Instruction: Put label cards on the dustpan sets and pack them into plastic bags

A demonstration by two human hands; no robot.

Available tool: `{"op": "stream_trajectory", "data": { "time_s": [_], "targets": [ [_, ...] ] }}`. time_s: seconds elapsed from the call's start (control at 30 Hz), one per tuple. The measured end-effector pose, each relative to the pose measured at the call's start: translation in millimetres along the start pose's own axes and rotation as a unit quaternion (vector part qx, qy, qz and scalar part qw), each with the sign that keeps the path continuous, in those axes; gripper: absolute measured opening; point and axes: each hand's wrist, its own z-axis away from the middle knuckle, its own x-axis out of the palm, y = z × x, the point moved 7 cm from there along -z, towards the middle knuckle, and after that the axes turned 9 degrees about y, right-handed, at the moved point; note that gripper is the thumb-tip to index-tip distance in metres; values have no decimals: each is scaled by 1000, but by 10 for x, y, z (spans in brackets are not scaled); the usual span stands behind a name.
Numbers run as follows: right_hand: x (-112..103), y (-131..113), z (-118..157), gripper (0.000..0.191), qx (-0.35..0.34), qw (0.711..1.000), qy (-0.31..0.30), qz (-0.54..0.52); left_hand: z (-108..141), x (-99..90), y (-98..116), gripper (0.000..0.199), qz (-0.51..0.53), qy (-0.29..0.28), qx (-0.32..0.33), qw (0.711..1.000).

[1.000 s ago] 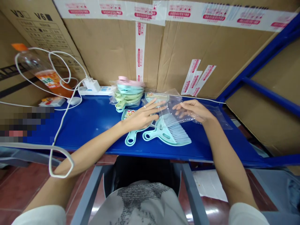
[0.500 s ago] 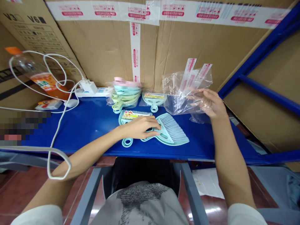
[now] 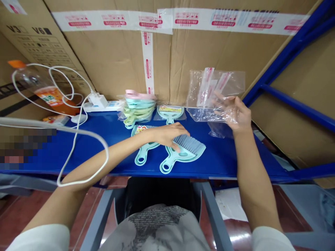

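Note:
My left hand (image 3: 174, 136) grips a mint-green dustpan and brush set (image 3: 187, 153) from above. Its thumb lies on the near side and its fingers reach over the far side. The brush, with grey-blue bristles, lies in the pan, and the ringed handle points toward me. Beneath my left wrist is another mint dustpan set (image 3: 142, 153) with a printed label, partly covered by the arm. My right hand (image 3: 235, 111) holds up a clear plastic bag (image 3: 196, 92) with red-and-white printed strips, raised above the table; some fingers show through the film.
Bagged pink, blue and green sets (image 3: 140, 106) are stacked at the back, beside a bagged mint set (image 3: 170, 111). On the left are an orange drink bottle (image 3: 51, 96), a power strip (image 3: 113, 106) and a looping white cable (image 3: 104, 164). Cardboard (image 3: 112, 55) backs the blue table (image 3: 104, 127).
The dustpan set under my left hand has turned, its handle swinging toward me, and the left hand has shifted right. The bag in my right hand is spread wider.

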Motion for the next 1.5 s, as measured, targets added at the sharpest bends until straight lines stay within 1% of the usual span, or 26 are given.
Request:
{"op": "stream_trajectory", "data": {
  "time_s": [0.03, 0.1, 0.17, 0.23, 0.33, 0.43, 0.5, 0.63, 0.8, 0.9, 1.03, 1.13, 1.23, 1.33, 1.43, 1.5],
  "targets": [
    [-26, 0, -8, 31, -3, 1000, 6, -4, -95, 64, -31, 96, -18, -46, -7, 999],
    [-70, 2, -22, 33, -6, 1000, 16, -15, -244, 155, -73, 124, -46, -112, -31, 992],
    [-92, 11, -31, 34, -3, 999, 18, -26, -342, 189, -78, 138, -71, -141, -61, 985],
    [-95, 20, -36, 35, 2, 999, 13, -33, -397, 192, -65, 142, -104, -155, -92, 978],
    [-92, 18, -34, 36, 2, 999, 7, -36, -433, 173, -51, 139, -142, -162, -125, 968],
    [-99, 8, -30, 37, -4, 999, 11, -33, -446, 151, -65, 126, -138, -150, -140, 969],
    [-107, 5, -29, 37, -6, 999, 14, -32, -436, 143, -94, 122, -127, -147, -153, 969],
    [-122, 20, -38, 35, -4, 999, 15, -32, -421, 144, -96, 126, -112, -150, -167, 968],
    [-133, 39, -50, 35, -4, 1000, 15, -27, -450, 203, 15, 134, -128, -166, -186, 960],
    [-126, 45, -49, 33, -8, 1000, 16, -26, -453, 222, 82, 133, -143, -161, -208, 954],
    [-104, 65, -44, 33, 0, 1000, 15, -10, -361, 214, 121, 136, -128, -147, -257, 946],
    [-98, 71, -43, 37, 0, 1000, 21, 1, -225, 208, 157, 139, -107, -130, -286, 943],
    [-88, 84, -44, 38, 4, 1000, 18, 4, -64, 226, 229, 136, -96, -124, -308, 938],
    [-68, 106, -45, 36, 11, 1000, 8, 0, 43, 252, 335, 128, -114, -134, -309, 935],
    [-57, 119, -44, 35, 14, 1000, 8, 7, 56, 259, 425, 117, -125, -135, -302, 935],
    [-58, 119, -43, 36, 13, 1000, 13, 13, 45, 269, 454, 118, -117, -136, -303, 936]
  ]
}}
